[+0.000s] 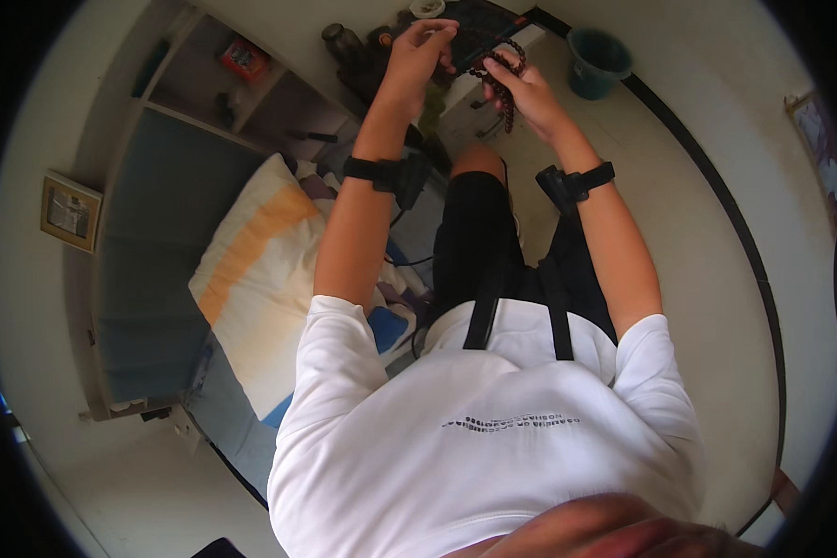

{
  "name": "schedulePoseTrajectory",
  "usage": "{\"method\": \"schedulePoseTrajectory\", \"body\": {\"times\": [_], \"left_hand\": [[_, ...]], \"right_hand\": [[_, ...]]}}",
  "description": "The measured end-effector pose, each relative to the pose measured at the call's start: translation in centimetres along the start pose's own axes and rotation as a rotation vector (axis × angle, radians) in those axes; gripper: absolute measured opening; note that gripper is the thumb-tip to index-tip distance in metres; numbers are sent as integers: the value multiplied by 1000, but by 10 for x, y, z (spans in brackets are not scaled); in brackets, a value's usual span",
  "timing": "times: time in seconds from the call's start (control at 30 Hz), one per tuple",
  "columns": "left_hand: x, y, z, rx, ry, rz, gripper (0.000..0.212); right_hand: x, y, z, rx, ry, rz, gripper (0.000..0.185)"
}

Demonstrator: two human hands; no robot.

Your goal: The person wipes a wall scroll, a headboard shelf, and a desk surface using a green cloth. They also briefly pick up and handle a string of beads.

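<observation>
A strand of dark reddish-brown round beads hangs in loops from my right hand, wrapped by its thumb and fingers at the top of the view. Just to the left, my left hand has its thumb and forefinger pinched together at the far side of the loop. The strand reaches toward those fingertips, though the contact itself is dark and hard to make out. Black straps with small devices circle my left forearm and my right forearm.
Beyond my hands is a dark, cluttered tabletop with a dark bottle, over a drawer unit. A green bucket stands at the right. To the left are a striped pillow, shelves holding a red packet, and a framed picture.
</observation>
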State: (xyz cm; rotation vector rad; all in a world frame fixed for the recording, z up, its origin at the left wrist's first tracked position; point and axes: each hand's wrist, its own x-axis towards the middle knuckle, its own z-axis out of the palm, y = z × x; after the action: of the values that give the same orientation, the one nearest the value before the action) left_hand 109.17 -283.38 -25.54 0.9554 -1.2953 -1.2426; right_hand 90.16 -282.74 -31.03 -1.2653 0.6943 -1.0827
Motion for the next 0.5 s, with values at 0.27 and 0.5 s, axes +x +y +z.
{"method": "schedulePoseTrajectory", "body": {"times": [0.27,0.5], "left_hand": [[-37,-74,31,32,3,-136,35],[-36,-67,31,558,-311,35,36]], "right_hand": [[-26,-19,-50,-200,158,43,24],[-44,-25,-84,-624,92,118,38]]}}
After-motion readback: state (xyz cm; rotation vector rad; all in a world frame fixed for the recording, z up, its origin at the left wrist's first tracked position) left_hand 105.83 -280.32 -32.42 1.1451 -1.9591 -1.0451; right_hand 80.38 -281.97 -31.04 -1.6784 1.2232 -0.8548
